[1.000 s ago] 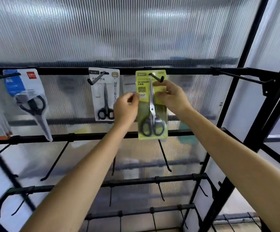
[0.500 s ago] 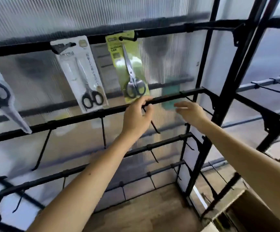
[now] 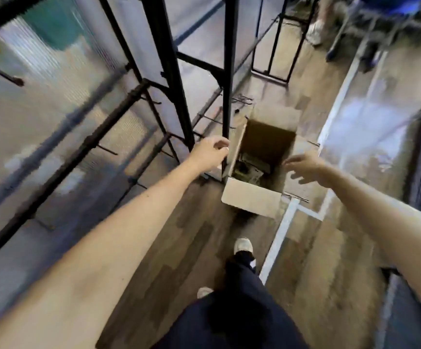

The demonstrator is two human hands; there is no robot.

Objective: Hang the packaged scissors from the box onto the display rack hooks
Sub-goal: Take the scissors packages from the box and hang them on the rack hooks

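The display rack (image 3: 179, 96) is seen at nine o'clock, its hooks blurred. The left hand (image 3: 210, 153), its grip loose and empty, is held beside the floor box (image 3: 252, 200). Packaged scissors (image 3: 249, 170) are dimly made out inside. The right hand (image 3: 305, 170) is spread empty at three o'clock. Fetching is judged in hand; a downward reach is called for.

1. The box (image 3: 252, 201) stands open on the floor (image 3: 179, 248), at 12 o'clock from the person's shoe (image 3: 243, 245).
2. Packages (image 3: 251, 168) lie in the bottom of the box.
3. The rack (image 3: 176, 96) stands at the box's 9 o'clock, one post just beside the box wall.
4. Of the hands, the left hand (image 3: 210, 154) is above the box's 9 o'clock edge, the right hand (image 3: 305, 168) above its 3 o'clock edge.
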